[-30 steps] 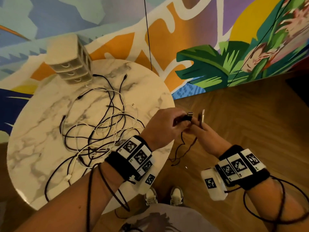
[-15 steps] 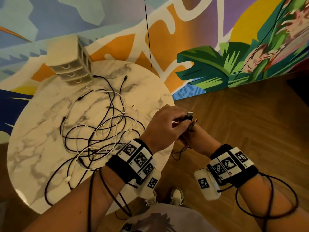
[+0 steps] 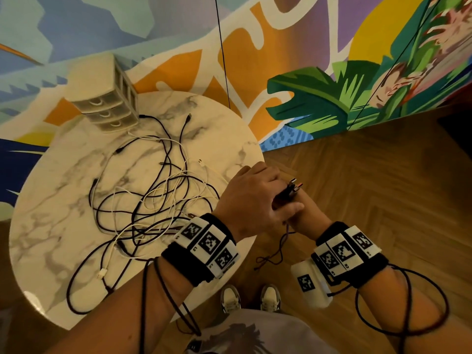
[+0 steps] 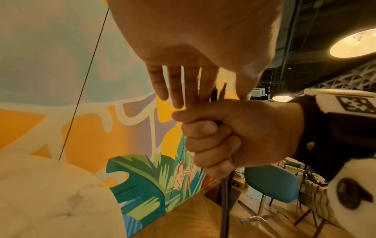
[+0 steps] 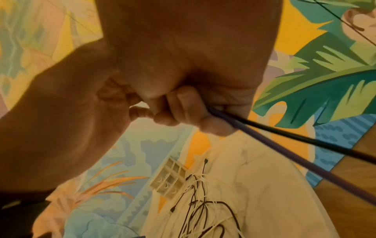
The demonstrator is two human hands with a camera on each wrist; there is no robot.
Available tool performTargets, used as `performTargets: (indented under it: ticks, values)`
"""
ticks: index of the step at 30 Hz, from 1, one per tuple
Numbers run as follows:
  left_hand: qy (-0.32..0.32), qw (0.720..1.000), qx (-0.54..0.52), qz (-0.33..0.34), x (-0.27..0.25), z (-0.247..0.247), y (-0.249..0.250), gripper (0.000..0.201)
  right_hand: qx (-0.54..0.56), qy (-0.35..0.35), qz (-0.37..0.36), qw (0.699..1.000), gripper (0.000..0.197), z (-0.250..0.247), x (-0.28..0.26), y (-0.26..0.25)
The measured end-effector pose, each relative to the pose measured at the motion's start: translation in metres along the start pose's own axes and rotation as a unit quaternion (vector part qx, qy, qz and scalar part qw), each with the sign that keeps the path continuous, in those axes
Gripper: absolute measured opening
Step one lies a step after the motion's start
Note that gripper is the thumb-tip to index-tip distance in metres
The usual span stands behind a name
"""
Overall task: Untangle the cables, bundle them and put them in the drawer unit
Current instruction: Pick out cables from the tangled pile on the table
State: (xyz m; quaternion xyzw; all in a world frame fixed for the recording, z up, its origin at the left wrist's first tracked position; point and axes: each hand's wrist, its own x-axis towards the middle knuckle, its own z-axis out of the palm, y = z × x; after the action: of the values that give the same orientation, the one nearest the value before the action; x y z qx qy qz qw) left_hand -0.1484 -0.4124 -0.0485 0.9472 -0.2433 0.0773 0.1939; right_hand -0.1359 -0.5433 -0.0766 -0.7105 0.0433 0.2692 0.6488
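Note:
A dark cable (image 3: 281,245) is folded double, and its two plugs (image 3: 294,186) stick up side by side just off the table's right edge. My left hand (image 3: 286,198) pinches the plug ends from above between thumb and fingers. Directly beneath it, my right hand (image 3: 304,215) grips both strands in a fist (image 4: 213,140); the cable (image 4: 225,201) hangs down out of it towards the floor. In the right wrist view the two strands (image 5: 305,138) leave my curled fingers (image 5: 183,109). A tangle of black and white cables (image 3: 153,200) lies on the round marble table (image 3: 51,226). The beige drawer unit (image 3: 102,98) stands at the table's far edge, drawers closed.
A painted mural wall (image 3: 332,98) runs behind the table. Wooden floor (image 3: 383,187) lies to the right, with my shoes (image 3: 251,298) below. A teal chair (image 4: 270,182) stands further off. Sensor leads loop around both forearms.
The two plugs, held apart a second ago, now sit together in my left hand's pinch. My right hand has slid under the left and closed on the strands; both hands drifted slightly left.

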Motion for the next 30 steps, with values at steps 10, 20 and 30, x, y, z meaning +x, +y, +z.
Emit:
performTargets:
  ticks: [10,20,30]
  values:
    - [0.133,0.98,-0.13,-0.069,0.004,0.006,-0.002,0.029,-0.093,-0.037,-0.069,0.993,0.027,0.003,-0.004,0.008]
    - [0.053,0.876,-0.429,-0.214,0.026,0.007,0.023,0.035,-0.021,0.023,-0.153,0.988,0.036,-0.003,0.004,0.006]
    - [0.04,0.983,-0.005,0.177,0.041,-0.057,0.016,0.023,-0.143,0.172,0.068,0.972,0.039,-0.043,0.039,0.105]
